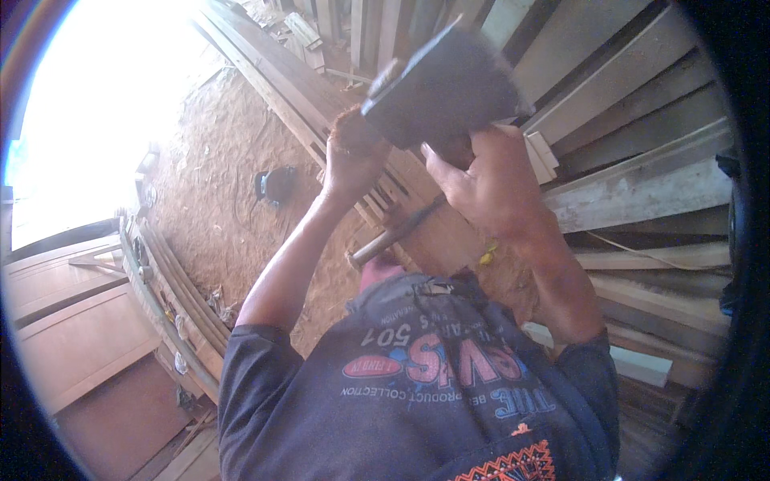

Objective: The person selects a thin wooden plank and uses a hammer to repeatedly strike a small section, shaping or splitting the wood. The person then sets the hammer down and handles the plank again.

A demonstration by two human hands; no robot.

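Note:
My right hand (501, 180) is closed around the underside of a dark boxy tool (453, 88), raised and tilted over the boards. Motion smears the tool, and its exact kind cannot be made out. Beside the tool's lower left edge is my left hand (351, 168), with reddish-brown crumbs or dust (350, 131) at its far end. Its fingers are mostly hidden, so its grip is unclear. Below both hands, a rod-like handle (393, 236) slants across the wooden workpiece (445, 232).
Long boards (269, 76) run from the far left toward my hands. Stacked planks (642, 176) crowd the right side. A small dark blue-trimmed object (274, 184) lies on the sandy ground (216, 152). Wooden panels (88, 337) stand at the lower left.

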